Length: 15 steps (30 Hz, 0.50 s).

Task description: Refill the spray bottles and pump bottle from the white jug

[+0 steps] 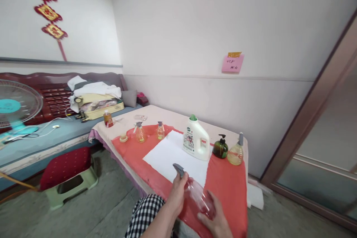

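Observation:
Both my hands hold a clear pink spray bottle point(199, 195) tilted over the near edge of the table. My left hand point(177, 193) is wrapped round its neck just below the grey trigger head. My right hand point(216, 219) grips the bottle's round base from below. Beneath it lies a red cloth point(231, 186) with a white sheet point(170, 154) on top. On the cloth stand a white detergent jug point(196, 139) with a green cap, a dark green pump bottle point(220, 147), a yellowish spray bottle point(236, 151) and two small spray bottles point(140, 133) point(160, 131).
A small jar point(108, 119) and a cream lid point(123, 138) sit at the table's far left. A bed with folded bedding point(95, 96) and a teal fan point(16, 108) lie to the left. A red-topped green stool point(68, 176) stands on the floor. A door frame point(312, 111) is at right.

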### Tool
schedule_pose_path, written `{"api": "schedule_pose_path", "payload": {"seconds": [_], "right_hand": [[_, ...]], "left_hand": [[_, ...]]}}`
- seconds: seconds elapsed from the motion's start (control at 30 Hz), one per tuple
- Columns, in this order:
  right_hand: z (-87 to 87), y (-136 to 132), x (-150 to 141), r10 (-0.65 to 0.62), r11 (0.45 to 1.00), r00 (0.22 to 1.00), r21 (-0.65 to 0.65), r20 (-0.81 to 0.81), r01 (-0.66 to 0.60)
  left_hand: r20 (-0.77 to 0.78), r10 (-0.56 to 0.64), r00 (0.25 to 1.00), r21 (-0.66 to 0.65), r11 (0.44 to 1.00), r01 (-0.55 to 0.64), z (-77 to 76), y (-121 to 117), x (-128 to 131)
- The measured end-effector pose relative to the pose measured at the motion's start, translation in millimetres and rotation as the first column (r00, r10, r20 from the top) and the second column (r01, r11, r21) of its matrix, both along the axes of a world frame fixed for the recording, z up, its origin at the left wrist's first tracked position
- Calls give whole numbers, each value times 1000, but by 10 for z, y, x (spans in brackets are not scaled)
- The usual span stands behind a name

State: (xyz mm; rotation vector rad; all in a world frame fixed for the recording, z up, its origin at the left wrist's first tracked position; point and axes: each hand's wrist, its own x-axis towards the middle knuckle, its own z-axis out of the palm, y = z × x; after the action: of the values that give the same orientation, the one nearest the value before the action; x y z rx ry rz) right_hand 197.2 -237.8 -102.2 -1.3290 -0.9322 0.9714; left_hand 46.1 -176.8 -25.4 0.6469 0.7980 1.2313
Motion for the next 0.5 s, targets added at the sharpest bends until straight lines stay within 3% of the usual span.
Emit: {"api": "schedule_pose_path", "payload": {"seconds": [0.07,0.13,0.2,0.27,0.33,0.5], "right_hand": [[139,-14,9,41,995,965,-73,-260,-62],[275,-47,18,95,965,852,-161,-516,-205],[378,-92,22,132,911,738,-212,-661,-353],[438,-131,22,161,879,688,-214,-708,-426],[453,-151,22,197,895,682,-155,-704,-418],[369,-113,29,200,972,798,11,-569,-236]], "left_hand": [[62,-12,998,12,1000,12,48,9,-24],[130,-50,990,29,998,47,95,11,-50],[171,-95,981,49,995,87,125,7,-71],[176,-113,978,62,993,104,130,4,-86],[150,-106,983,60,993,98,112,9,-97],[42,-97,994,16,995,96,38,40,-125]]}}
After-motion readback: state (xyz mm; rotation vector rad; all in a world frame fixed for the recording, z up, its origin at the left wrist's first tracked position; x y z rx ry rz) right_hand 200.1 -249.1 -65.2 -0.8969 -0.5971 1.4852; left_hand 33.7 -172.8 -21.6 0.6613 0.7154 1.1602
